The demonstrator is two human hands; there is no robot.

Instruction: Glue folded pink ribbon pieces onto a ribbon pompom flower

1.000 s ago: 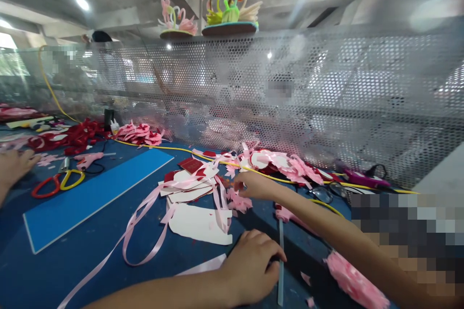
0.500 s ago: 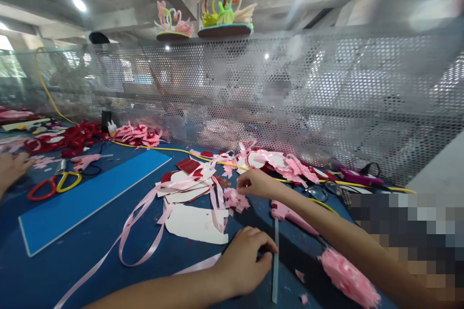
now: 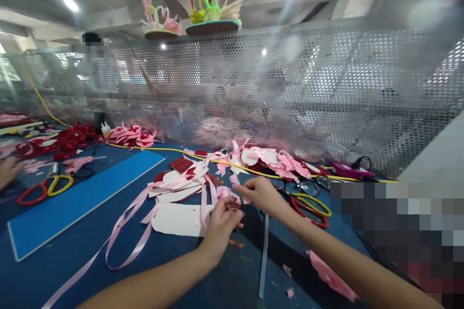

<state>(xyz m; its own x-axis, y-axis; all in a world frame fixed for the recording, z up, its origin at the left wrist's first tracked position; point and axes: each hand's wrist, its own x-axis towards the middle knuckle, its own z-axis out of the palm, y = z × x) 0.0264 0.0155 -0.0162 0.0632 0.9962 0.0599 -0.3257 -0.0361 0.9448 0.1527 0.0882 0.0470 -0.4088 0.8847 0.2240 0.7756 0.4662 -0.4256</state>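
My right hand (image 3: 264, 196) is above the small pile of pink paper petals (image 3: 226, 193), thumb and forefinger pinched on a pink petal (image 3: 235, 180). My left hand (image 3: 220, 222) is just below and left of it, fingers loosely curled and apart, with nothing I can make out in them. Beside my left hand lies a white card cutout (image 3: 177, 218) with pink ribbon (image 3: 136, 246) trailing over it to the left. A translucent glue stick (image 3: 264, 260) lies under my right forearm, which hides the pink glue gun. A fluffy pink piece (image 3: 331, 275) is partly covered.
A long blue board (image 3: 87, 200) lies left, with red-and-yellow scissors (image 3: 47, 190) and another pink glue gun (image 3: 78, 164). More scissors (image 3: 313, 207) lie right. A yellow cord (image 3: 166, 149) crosses before the perforated metal screen (image 3: 232, 82). Another person's hand (image 3: 9, 171) is at far left.
My left hand has moved up toward the pink petals. My right hand now pinches a petal. The view has shifted slightly right, and scissors at right have come into sight.
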